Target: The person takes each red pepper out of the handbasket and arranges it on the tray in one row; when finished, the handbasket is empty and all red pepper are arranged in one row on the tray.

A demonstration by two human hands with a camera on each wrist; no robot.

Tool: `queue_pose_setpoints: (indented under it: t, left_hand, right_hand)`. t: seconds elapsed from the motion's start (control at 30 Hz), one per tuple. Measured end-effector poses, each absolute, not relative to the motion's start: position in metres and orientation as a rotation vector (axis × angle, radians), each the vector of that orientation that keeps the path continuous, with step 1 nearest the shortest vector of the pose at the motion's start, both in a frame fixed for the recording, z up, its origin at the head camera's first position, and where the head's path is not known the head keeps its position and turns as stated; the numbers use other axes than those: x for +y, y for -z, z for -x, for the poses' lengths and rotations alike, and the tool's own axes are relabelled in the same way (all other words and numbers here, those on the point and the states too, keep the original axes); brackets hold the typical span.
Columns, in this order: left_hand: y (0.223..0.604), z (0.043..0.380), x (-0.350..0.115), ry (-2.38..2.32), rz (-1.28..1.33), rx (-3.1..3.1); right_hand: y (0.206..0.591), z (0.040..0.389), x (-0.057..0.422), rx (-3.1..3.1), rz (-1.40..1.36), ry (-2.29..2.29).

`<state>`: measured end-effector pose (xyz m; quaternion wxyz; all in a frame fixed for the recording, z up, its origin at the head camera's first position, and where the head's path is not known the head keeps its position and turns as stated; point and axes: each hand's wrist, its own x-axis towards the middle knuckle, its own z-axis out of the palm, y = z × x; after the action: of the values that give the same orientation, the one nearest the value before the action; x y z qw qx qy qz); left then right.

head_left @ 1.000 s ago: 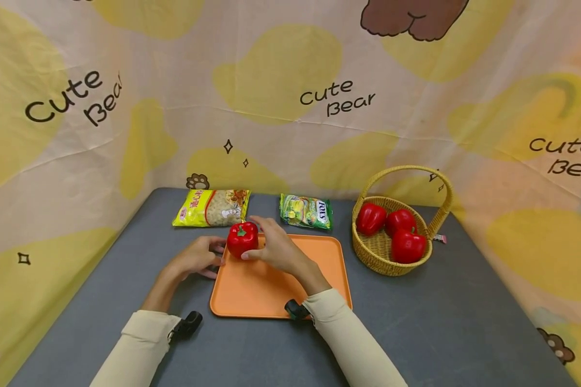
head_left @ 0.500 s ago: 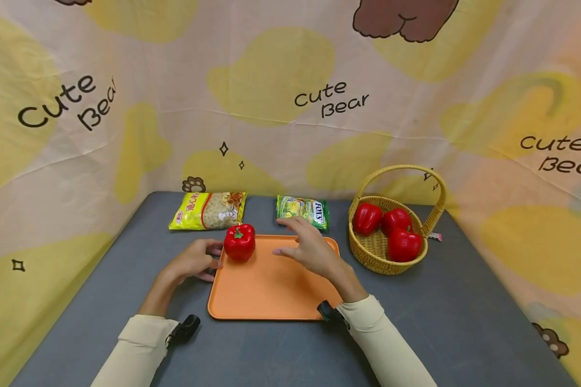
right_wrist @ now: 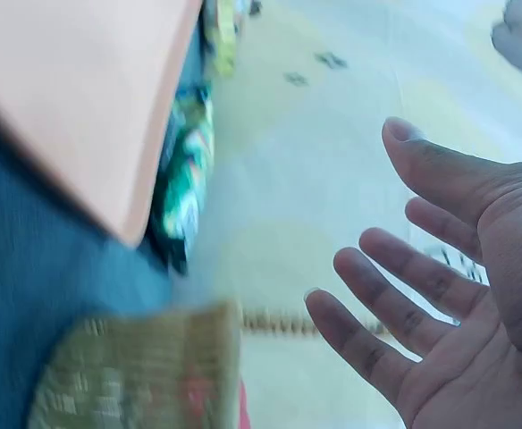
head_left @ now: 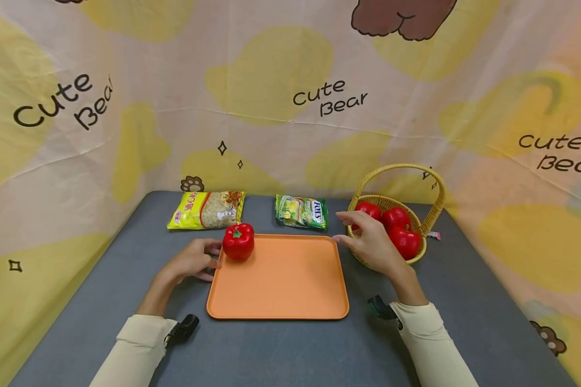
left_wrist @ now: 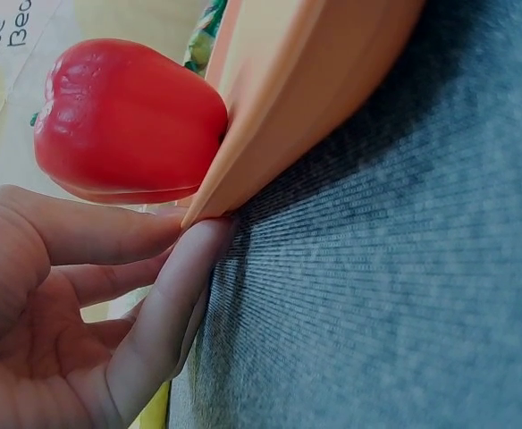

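Observation:
An orange tray (head_left: 281, 279) lies on the table, and one red bell pepper (head_left: 238, 242) stands at its back left corner. My left hand (head_left: 197, 259) pinches the tray's left rim between thumb and fingertips, as the left wrist view shows close up, just beside the pepper (left_wrist: 127, 121). Over the left side of a wicker basket (head_left: 392, 262) hovers my right hand (head_left: 370, 242), fingers spread and palm bare in the right wrist view. Several red peppers (head_left: 405, 243) sit in the basket, one partly hidden behind that hand.
A yellow snack bag (head_left: 205, 210) and a green packet (head_left: 301, 212) lie behind the tray. The basket's tall handle (head_left: 440, 201) arches over it. A small pink-wrapped item (head_left: 434, 235) is at its right. Printed cloth walls stand at the back and sides.
My right hand has let go of the pepper on the tray and moved right, across the tray to the basket. The left hand stays at the tray's rim.

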<state>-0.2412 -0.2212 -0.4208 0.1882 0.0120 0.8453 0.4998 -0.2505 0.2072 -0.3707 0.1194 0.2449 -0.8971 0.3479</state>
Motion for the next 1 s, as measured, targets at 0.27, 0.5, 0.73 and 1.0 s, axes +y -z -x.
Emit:
queue_pose_setpoints:
  t: [0.27, 0.5, 0.73, 1.0]
  left_hand:
    - [0.422, 0.242, -0.221, -1.395, -0.022, 2.383]
    - [0.421, 0.242, -0.221, -1.399, -0.021, 2.375]
    - [0.418, 0.242, -0.223, -1.413, -0.034, 2.358]
    - [0.42, 0.242, -0.224, -1.427, -0.047, 2.347]
  right_hand:
    - [0.363, 0.253, 0.258, -2.614, -0.583, -1.031]
    - [0.358, 0.25, 0.292, -2.686, -0.435, -1.038]
    - [0.356, 0.248, 0.32, -2.818, -0.299, -1.047]
    - [0.359, 0.244, 0.341, -2.871, -0.222, -1.1]
